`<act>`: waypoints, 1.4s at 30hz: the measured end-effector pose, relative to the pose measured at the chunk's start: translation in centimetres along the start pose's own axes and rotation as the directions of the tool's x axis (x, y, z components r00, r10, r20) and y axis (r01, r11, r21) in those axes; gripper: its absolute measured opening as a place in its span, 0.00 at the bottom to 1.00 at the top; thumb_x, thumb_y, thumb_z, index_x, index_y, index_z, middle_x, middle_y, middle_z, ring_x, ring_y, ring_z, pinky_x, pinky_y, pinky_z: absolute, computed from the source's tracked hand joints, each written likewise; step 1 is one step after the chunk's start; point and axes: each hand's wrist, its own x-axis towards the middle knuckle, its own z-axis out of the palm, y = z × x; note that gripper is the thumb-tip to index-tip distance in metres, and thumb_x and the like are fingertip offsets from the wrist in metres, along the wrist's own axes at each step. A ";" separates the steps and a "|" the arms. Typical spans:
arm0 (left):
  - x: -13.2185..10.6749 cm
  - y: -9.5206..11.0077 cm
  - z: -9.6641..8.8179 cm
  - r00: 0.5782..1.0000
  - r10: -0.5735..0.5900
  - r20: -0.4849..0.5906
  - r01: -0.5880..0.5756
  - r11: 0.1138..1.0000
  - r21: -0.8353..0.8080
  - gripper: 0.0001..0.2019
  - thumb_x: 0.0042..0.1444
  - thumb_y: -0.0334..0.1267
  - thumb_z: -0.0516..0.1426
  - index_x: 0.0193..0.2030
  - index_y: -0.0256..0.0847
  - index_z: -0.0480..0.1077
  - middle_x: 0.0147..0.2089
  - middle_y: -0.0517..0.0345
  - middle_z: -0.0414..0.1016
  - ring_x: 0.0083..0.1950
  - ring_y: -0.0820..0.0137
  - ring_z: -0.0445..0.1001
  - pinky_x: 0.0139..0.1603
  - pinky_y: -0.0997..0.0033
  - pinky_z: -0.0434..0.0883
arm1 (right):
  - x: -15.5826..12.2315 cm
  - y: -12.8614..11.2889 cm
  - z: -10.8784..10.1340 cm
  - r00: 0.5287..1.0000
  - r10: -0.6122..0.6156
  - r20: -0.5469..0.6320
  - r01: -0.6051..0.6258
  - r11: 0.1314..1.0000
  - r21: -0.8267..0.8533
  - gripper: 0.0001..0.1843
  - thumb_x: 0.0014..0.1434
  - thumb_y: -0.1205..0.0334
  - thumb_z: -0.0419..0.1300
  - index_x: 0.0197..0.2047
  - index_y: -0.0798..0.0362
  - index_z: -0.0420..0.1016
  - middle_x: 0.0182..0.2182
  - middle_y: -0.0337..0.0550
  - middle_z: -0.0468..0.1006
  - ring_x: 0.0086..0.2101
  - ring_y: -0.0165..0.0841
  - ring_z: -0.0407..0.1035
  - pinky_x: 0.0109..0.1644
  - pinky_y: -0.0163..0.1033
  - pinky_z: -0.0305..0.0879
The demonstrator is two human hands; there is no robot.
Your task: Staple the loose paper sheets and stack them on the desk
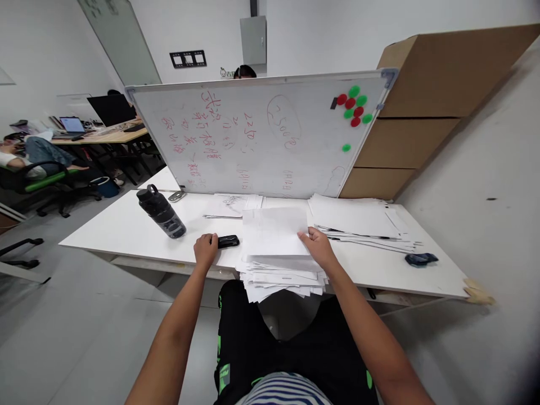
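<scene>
My left hand [206,249] is closed round the near end of a black stapler [228,242] lying on the white desk. Between thumb and fingers, my right hand [317,245] pinches the right edge of some white paper sheets [275,232]. Those sheets lie above a thick, uneven paper stack [282,279] that juts over the desk's front edge. The stapler's jaw end points toward the sheets, with a small gap between them. How many sheets are pinched, I cannot tell.
A dark water bottle [162,214] stands on the left of the desk [105,225]. Behind rises a whiteboard [236,140] with magnets. More papers [358,216] and a dark blue object [421,259] lie to the right, near stacked cardboard boxes [422,135].
</scene>
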 end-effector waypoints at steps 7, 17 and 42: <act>-0.1 0.1 -0.1 1.000 -0.017 0.008 0.017 1.000 0.002 0.22 0.66 0.47 0.43 0.43 0.42 0.76 0.50 0.45 0.77 0.53 0.54 0.71 0.51 0.58 0.64 | -0.5 -0.7 -0.2 1.000 0.015 0.000 -0.015 0.999 0.050 0.21 0.54 0.40 0.59 0.28 0.49 0.62 0.20 0.32 0.58 0.24 0.29 0.55 0.27 0.33 0.51; -0.1 0.3 -0.3 1.000 -0.017 0.017 0.017 1.000 -0.021 0.23 0.66 0.48 0.43 0.43 0.42 0.76 0.50 0.45 0.77 0.53 0.53 0.71 0.51 0.57 0.64 | -1.8 -1.0 -0.5 0.996 0.077 -0.034 -0.073 0.991 0.111 0.22 0.56 0.41 0.60 0.38 0.53 0.71 0.25 0.38 0.71 0.27 0.32 0.65 0.31 0.35 0.60; 0.8 -0.1 0.2 0.986 -0.118 -0.117 0.123 0.992 0.033 0.26 0.66 0.49 0.41 0.43 0.36 0.76 0.51 0.39 0.77 0.59 0.54 0.67 0.63 0.55 0.57 | -1.7 8.8 -6.0 0.987 0.109 -0.119 -0.158 0.496 -0.854 0.28 0.71 0.55 0.41 0.69 0.57 0.56 0.52 0.57 0.76 0.47 0.43 0.74 0.45 0.42 0.64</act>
